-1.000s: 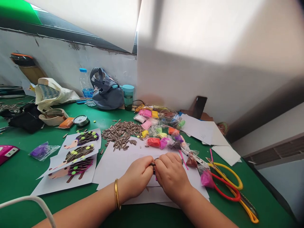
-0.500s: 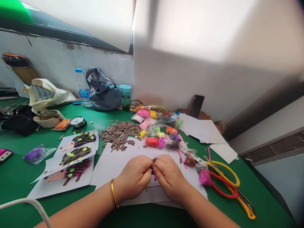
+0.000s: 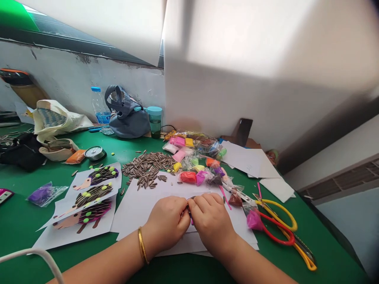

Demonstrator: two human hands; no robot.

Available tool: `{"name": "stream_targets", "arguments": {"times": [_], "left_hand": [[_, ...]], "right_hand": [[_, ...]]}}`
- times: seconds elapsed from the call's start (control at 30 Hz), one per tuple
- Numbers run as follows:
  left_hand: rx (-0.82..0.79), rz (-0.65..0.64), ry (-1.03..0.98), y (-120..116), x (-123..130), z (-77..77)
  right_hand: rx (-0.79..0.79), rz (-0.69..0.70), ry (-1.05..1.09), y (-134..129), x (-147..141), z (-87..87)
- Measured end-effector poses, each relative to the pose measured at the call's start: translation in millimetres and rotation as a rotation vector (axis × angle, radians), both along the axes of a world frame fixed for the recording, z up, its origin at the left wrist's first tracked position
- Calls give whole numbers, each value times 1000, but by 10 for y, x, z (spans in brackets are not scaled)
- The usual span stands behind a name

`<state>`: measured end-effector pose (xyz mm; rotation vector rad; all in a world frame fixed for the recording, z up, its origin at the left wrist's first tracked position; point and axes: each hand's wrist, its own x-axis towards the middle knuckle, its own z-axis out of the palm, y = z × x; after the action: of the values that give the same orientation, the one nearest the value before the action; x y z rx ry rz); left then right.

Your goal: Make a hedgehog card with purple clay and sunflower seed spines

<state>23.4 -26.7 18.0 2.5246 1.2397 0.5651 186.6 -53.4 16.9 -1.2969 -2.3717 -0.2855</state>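
My left hand (image 3: 169,218), with a gold bracelet (image 3: 142,245) at its wrist, and my right hand (image 3: 211,219) meet over white paper (image 3: 134,211). The fingers of both are closed and pinched together at the fingertips, and they hide whatever is between them. Dark seeds and a speck of magenta peek out behind and between the hands. Just beyond the paper's far edge lies a heap of striped sunflower seeds (image 3: 149,167). Left of the paper, hedgehog pictures (image 3: 93,195) covered with seeds and green dots overlap one another.
Bagged coloured clay (image 3: 188,177) is strewn behind my hands. Yellow- and red-handled scissors (image 3: 291,215) lie to the right. A round tin (image 3: 95,153), a purple clay bag (image 3: 41,194), a blue-grey bag (image 3: 130,122) and a lidded cup (image 3: 154,122) stand or lie farther left and back.
My right hand has turned slightly and its fingers have shifted up and closer over the left fingertips. The whole view has moved a little; the other things lie as before.
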Motion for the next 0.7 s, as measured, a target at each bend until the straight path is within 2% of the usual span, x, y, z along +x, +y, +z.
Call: {"name": "stream_targets", "arguments": {"times": [0.43,0.57,0.7], "left_hand": [[-47,10,118,-23,1,65],[-163,35,61,-6,7,74],[-252,55,-55,25,-3,65]], "right_hand": [[64,-38,30,5,-88,-72],[66,-38,62,37,-97,-99],[-18,-16,170,65,-71,-101]]}}
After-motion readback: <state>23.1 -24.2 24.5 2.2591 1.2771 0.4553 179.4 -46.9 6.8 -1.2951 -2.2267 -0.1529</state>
